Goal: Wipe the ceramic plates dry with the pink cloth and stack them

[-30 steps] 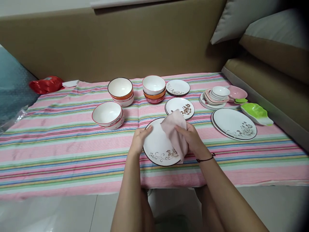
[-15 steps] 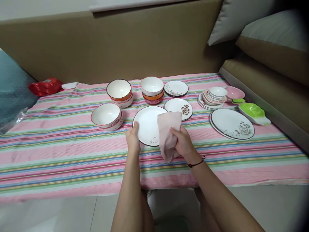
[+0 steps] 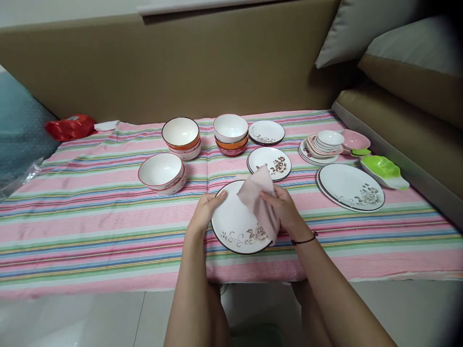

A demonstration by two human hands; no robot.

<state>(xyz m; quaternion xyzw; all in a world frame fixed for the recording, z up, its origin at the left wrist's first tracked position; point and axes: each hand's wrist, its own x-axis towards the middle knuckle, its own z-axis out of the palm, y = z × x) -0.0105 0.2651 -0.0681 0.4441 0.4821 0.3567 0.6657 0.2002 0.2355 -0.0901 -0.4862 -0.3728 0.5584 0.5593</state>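
The left hand (image 3: 202,214) grips the left rim of a dark-edged, flower-patterned plate (image 3: 233,212), its thumb on the upper face and the other fingers hidden underneath. The right hand (image 3: 284,207) is closed on a pale pink wiping cloth (image 3: 259,197), thumb on top, with the fabric draped over the plate's right side. The plate is in front of the person, over the near part of a striped cover (image 3: 108,231); whether its underside touches the cover cannot be told. Just beyond it lies a stack of smaller floral plates (image 3: 265,157). Stacked red-rimmed bowls (image 3: 161,171) stand to the left, and two overlapping oval plates (image 3: 350,185) lie to the right, beside a green leaf-shaped dish (image 3: 385,168).
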